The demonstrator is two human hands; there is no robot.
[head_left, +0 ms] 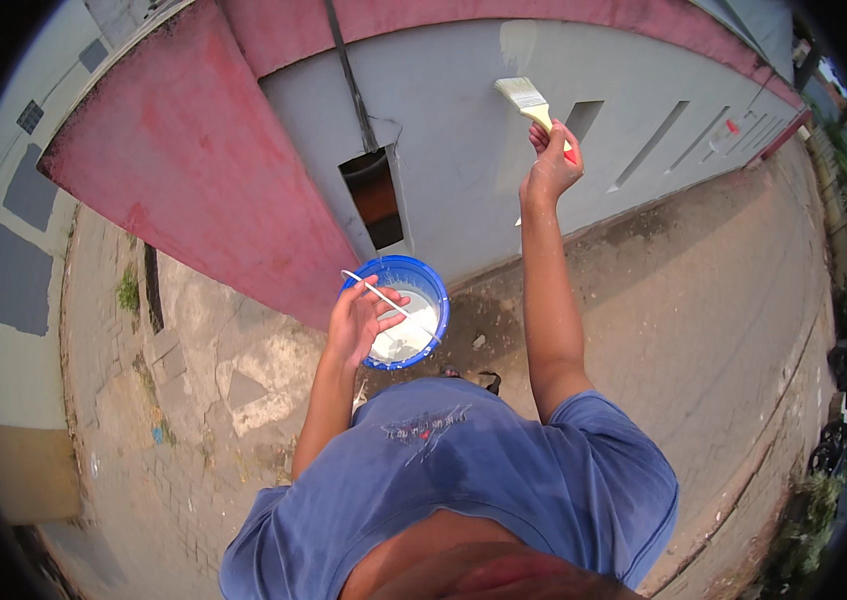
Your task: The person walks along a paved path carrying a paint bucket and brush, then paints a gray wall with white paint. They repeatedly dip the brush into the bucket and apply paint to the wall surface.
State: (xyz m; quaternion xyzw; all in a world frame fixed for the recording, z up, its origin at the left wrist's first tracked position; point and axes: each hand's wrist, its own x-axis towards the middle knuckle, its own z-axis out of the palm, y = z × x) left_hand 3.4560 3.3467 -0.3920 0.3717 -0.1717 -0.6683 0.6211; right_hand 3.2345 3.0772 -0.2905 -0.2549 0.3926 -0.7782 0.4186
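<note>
My right hand (pixel 554 172) is raised at the grey wall (pixel 449 130), its fingers closed round the handle of a wide paintbrush (pixel 527 97). The pale bristles point up and left, close to the wall. Above them, a cream-coloured patch of paint (pixel 517 45) marks the wall. Low in front of me, my left hand (pixel 349 325) has its fingers curled about the thin white handle (pixel 384 297) of a blue bucket (pixel 446 300). White paint (pixel 406 345) fills part of the bucket and streaks its inner wall.
A pink wall section (pixel 199 150) juts out at the left, and a pink band runs along the top. Narrow slots (pixel 649 146) line the wall to the right. A dark opening (pixel 374 200) sits beyond the bucket. Paved ground (pixel 684 310) stretches behind and right.
</note>
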